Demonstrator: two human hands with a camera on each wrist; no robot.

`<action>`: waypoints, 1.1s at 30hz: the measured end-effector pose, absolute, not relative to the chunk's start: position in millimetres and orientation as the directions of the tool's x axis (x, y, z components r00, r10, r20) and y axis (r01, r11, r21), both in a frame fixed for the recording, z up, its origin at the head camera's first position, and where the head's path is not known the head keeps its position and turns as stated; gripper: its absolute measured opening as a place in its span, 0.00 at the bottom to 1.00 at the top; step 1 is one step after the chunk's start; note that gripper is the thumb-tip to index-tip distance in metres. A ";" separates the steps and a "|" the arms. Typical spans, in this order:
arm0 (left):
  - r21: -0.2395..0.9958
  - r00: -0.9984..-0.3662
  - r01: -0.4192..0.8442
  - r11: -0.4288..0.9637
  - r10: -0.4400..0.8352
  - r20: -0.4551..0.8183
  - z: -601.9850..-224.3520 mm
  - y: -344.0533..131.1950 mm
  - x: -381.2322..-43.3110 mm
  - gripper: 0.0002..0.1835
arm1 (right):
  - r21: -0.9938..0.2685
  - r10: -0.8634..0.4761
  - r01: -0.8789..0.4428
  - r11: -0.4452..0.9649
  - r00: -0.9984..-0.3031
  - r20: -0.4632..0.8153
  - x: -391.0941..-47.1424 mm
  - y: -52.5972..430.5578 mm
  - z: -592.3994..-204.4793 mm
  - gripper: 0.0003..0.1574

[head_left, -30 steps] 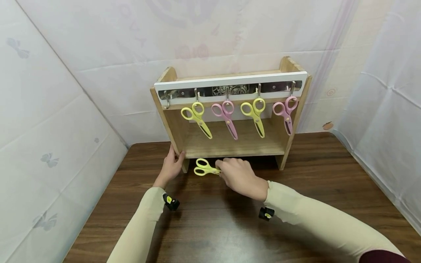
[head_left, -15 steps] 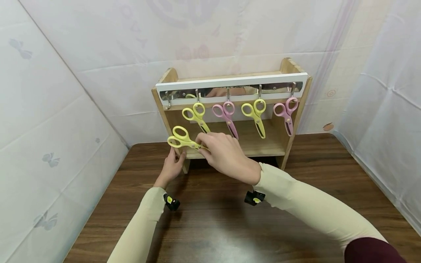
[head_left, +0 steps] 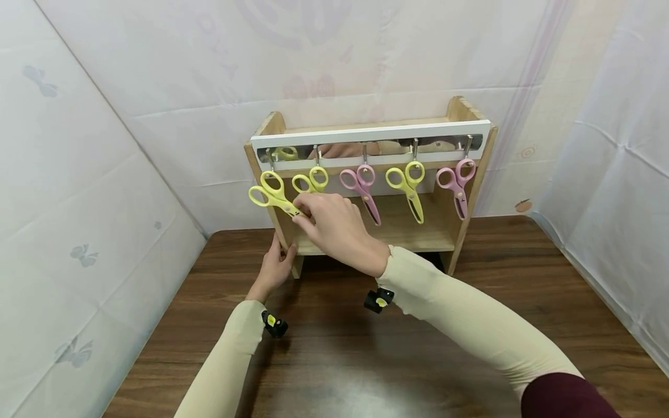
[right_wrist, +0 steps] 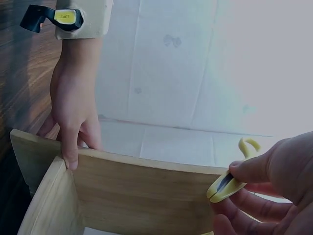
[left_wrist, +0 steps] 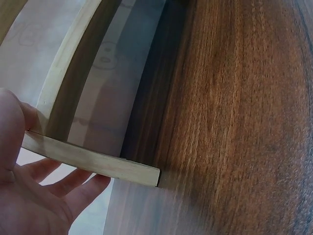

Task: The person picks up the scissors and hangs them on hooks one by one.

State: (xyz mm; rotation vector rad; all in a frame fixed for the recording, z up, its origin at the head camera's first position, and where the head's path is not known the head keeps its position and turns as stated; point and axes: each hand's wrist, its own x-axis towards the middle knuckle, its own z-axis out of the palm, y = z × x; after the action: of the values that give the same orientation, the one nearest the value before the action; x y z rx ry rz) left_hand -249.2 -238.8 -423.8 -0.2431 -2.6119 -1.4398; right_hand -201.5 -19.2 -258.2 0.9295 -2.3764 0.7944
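My right hand (head_left: 337,226) pinches a pair of yellow scissors (head_left: 273,194) by the blade end, handle loops up and to the left. The loops overlap the leftmost hook (head_left: 270,155) of the rack in the head view. In the right wrist view the yellow blade tip (right_wrist: 226,188) shows under the thumb. My left hand (head_left: 274,268) grips the lower left side panel (left_wrist: 93,161) of the wooden shelf, thumb inside and fingers outside. To the right hang another yellow pair (head_left: 310,180), partly hidden by my hand, pink scissors (head_left: 360,184), yellow scissors (head_left: 407,186) and pink scissors (head_left: 457,183).
A white board with a shiny metal strip (head_left: 439,144) runs across the top front of the wooden shelf (head_left: 418,235). The shelf stands on a dark brown wooden table (head_left: 334,348). Pale patterned sheets (head_left: 172,116) enclose the back and sides.
My right hand has lifted the yellow scissors from below the shelf's bottom board, up and left to the leftmost hook. The left hand keeps its grip on the side panel.
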 end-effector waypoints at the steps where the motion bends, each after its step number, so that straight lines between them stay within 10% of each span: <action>1: 0.822 -0.976 0.214 0.528 0.070 0.208 -424.1 -238.6 -249.2 0.32 | -0.350 -0.447 -0.716 0.604 -0.667 0.596 -202.3 -20.6 -258.1 0.06; 33: 0.822 -0.975 0.215 0.528 0.073 0.209 -428.1 -239.1 -250.8 0.32 | -0.444 -0.368 -0.618 0.648 -0.765 0.528 -208.7 -29.8 -289.6 0.07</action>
State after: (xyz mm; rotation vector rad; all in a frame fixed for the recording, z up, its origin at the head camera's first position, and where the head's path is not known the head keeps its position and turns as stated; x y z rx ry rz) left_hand -250.8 -239.1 -428.1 -0.2478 -2.6135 -1.4366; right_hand -208.7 -29.8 -289.6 0.7782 -2.4765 0.8767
